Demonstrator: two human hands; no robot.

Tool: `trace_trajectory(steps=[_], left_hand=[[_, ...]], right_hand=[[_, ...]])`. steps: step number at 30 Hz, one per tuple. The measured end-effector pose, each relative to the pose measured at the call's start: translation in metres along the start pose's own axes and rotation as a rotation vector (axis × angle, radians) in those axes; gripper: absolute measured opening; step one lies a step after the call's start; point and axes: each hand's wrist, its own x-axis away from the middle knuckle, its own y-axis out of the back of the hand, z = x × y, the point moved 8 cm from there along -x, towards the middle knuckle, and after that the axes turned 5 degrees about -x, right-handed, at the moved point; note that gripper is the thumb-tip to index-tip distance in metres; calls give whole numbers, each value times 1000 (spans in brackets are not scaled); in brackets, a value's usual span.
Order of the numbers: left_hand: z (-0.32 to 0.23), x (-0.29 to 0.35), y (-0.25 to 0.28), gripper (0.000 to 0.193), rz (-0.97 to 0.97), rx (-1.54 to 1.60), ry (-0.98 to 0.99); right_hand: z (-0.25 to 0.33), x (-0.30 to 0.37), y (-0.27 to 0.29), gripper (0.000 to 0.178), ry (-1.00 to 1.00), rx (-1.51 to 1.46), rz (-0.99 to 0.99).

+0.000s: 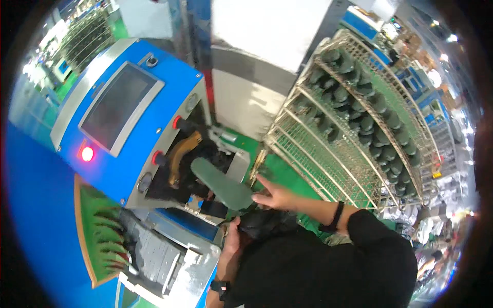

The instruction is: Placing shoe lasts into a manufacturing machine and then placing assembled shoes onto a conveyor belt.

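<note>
A green, sole-shaped shoe last lies with its flat face up, one end reaching into the machine's working opening. My right hand is at the near end of the last, thumb against its edge, index finger stretched out and apart. Crumpled black material, seemingly a shoe upper, hangs below that end. Beside it, my left hand is closed at its edge, most fingers hidden. Next to the last, inside the opening, sits a curved brown-yellow part.
The blue machine has a dark screen, a lit red button and red-collared knobs. At right stands a wire rack holding several dark green lasts. A grey tray-like surface adjoins the machine at lower left.
</note>
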Motion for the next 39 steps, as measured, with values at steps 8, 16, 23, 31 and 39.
trace_trajectory(steps=[8, 16, 23, 31, 39], left_hand=[[-62, 105, 11, 50, -852, -817, -306], [-55, 77, -61, 47, -719, -979, -359], [-40, -12, -133, 51, -548, -1101, -540], [-15, -79, -181, 73, -635, -1016, -245], [-15, -83, -164, 67, -729, -980, -177]], right_hand=[[49, -42, -57, 76, 59, -662, 212], [-49, -11, 139, 88, 217, 65, -49], [-210, 100, 312, 79, -130, 53, -1151], [-535, 89, 563, 74, -664, 178, -1239], [-568, -50, 665, 57, -911, 545, -881]])
